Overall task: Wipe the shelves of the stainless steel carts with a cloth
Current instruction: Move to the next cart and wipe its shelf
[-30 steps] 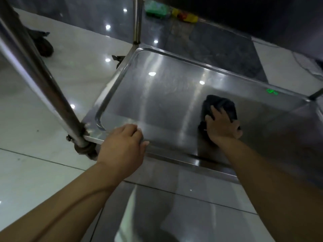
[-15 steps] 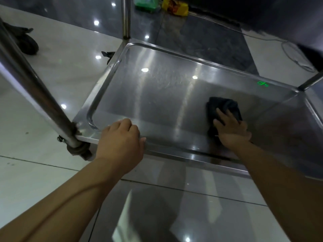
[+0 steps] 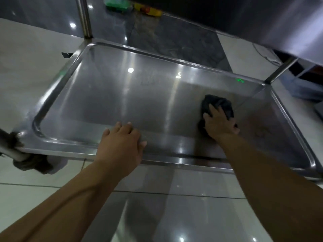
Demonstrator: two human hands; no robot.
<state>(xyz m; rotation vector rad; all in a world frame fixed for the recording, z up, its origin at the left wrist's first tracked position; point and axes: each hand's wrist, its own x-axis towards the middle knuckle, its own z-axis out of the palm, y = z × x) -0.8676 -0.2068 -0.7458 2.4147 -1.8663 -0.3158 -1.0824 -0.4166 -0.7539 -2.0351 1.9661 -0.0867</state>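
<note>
Right hand [image 3: 220, 122] presses the dark cloth [image 3: 218, 103] onto the shelf [image 3: 122, 102], fingers flat; left hand [image 3: 120, 144] rests loose-fingered on its rim.

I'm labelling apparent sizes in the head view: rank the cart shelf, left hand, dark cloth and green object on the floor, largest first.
1. cart shelf
2. left hand, nearest the camera
3. dark cloth, partly under the right hand
4. green object, far off and cropped
</note>
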